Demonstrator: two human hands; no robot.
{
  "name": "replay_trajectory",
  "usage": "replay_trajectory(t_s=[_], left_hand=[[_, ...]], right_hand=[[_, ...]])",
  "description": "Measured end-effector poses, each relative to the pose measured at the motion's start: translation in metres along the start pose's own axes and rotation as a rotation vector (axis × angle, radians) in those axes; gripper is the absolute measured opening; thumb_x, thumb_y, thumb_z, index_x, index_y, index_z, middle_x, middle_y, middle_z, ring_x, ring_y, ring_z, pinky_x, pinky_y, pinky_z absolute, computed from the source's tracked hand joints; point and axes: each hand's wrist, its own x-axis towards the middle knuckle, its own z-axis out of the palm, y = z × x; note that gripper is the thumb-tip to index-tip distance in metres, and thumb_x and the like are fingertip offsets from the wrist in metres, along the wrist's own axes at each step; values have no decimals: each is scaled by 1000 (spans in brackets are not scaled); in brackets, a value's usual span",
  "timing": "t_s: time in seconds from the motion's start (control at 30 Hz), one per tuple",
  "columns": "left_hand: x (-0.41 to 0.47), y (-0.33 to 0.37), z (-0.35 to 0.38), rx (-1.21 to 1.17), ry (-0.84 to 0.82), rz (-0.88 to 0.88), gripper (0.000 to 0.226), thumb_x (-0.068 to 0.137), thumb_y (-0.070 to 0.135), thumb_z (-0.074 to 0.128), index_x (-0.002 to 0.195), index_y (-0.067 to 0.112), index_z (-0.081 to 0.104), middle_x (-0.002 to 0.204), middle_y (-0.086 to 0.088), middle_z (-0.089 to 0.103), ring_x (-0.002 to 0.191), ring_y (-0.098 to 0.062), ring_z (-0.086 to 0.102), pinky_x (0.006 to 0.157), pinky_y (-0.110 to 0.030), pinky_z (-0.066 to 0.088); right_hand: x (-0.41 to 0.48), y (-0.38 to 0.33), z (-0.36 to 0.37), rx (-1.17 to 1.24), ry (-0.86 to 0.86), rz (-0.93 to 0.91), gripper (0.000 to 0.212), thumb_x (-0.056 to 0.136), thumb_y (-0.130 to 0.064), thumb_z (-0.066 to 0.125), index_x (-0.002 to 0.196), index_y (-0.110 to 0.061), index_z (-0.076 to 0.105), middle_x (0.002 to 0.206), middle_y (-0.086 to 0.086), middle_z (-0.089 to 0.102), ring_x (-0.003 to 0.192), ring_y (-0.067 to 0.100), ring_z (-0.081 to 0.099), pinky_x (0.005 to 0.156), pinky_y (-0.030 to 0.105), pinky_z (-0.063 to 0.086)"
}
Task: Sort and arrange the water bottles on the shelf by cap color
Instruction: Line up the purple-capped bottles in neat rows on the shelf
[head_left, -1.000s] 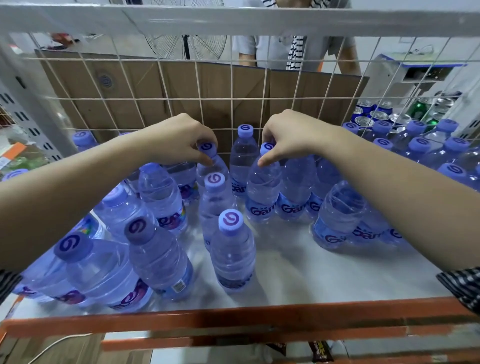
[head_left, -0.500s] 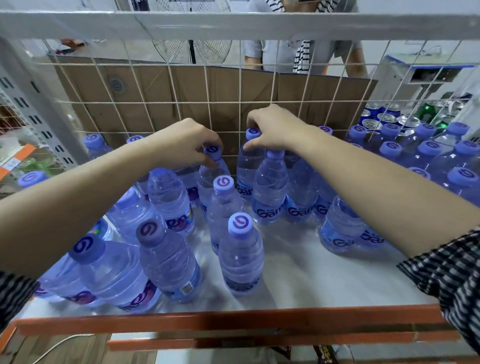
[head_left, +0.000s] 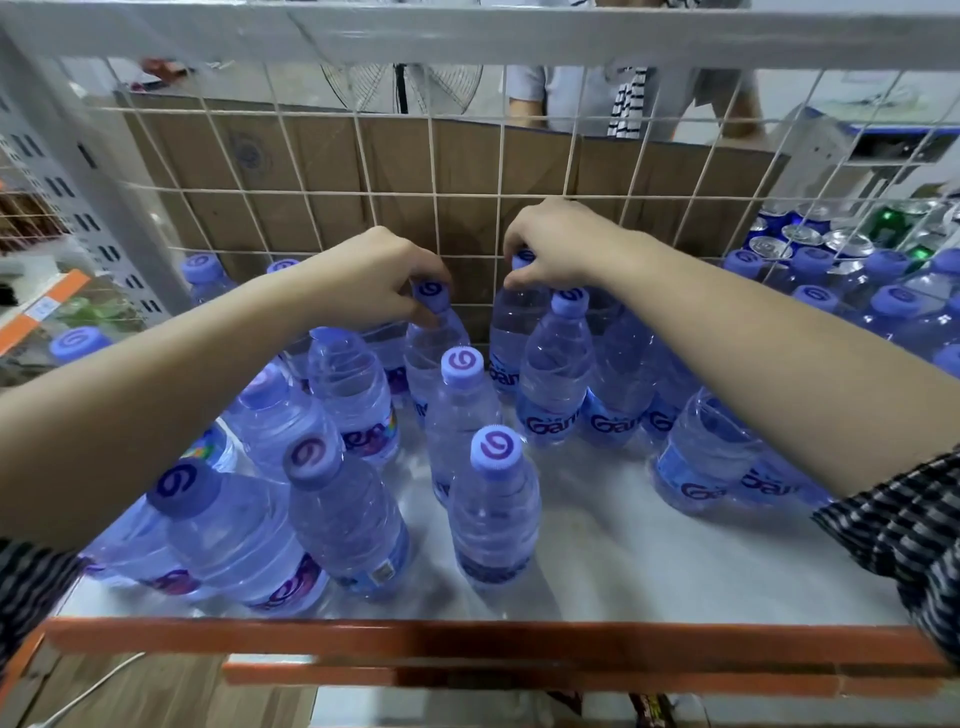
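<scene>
While gripping caps, both hands (head_left: 379, 275) — bottles (head_left: 519, 332) pushed farther back.

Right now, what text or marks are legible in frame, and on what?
"Gan", cut off: blue label of the bottle below the right hand.
"Gan", partial: label of the right-side bottle.
Swirl logo, no letters: cap of the nearest bottle.
Purple labels at left: partly hidden, unreadable.
Barcode sticker: too small.
</scene>
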Motion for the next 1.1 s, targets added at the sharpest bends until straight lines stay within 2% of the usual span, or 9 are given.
replay_trajectory(t_s=[0.17,0.33,0.47,0.57,0.67,0.73,0.83,1.0,1.1], left_hand=[[1,-1,1,25,-12,15,39,82,35,76,117,21,67,81,4,65,69,-15,49,70,-28,41],[-8,-14,-16,-43,-84,-29,38,84,31,74,121,23,66,91,12,71,83,-10,66,77,-22,48],[-30,-42,-32,-17,98,-31,25,90,20,69,114,16,71,100,-1,72,88,-19,66,79,-25,48],[-45,-65,-35,70,162,-36,21,91,16,67,110,9,72,97,-10,71,86,-28,65,77,-33,48],[-55,-84,-32,67,113,-67,24,90,15,69,112,9,71,99,-11,71,87,-30,65,77,-33,47],[-54,-89,-28,41,104,-69,27,89,20,69,115,11,70,100,-10,71,87,-28,64,76,-31,46],[-39,-86,-22,-9,75,-51,33,88,27,70,119,16,68,103,-6,71,87,-25,64,77,-29,46],[-13,-73,-6,46,-10,-33,63,80,40,77,135,17,56,100,-7,69,91,-29,62,70,-25,36],[-4,-73,-5,71,-26,-45,52,83,35,75,128,15,59,101,-13,68,94,-35,61,71,-27,36]], right_hand=[[-1,0,-2,-5,-23,12,26,82,-43,71,97,-23,68,98,4,65,85,23,54,68,32,43],[4,-18,-5,-72,27,-25,39,85,-55,63,104,-22,71,104,4,68,98,28,61,68,33,45],[20,-55,-17,120,89,-115,35,92,-47,57,102,-17,72,103,5,70,98,28,62,79,35,49],[35,-84,-21,171,-18,-155,41,94,-51,54,106,-16,71,104,4,71,97,24,62,82,35,50],[40,-96,-24,42,-304,-148,46,86,-60,60,95,-16,71,81,2,72,73,17,68,67,29,56],[40,-95,-25,-1,-450,-94,43,81,-59,67,82,-17,66,53,-5,65,43,3,60,40,15,46],[39,-90,-24,-18,-477,-28,45,76,-56,73,74,-13,60,36,-15,54,30,-1,51,29,13,34],[42,-79,-19,32,-306,2,44,67,-53,80,76,-12,70,61,2,66,56,14,61,48,25,40],[44,-70,-14,21,-234,10,37,66,-49,82,73,-19,63,69,2,66,62,15,59,47,26,32]])
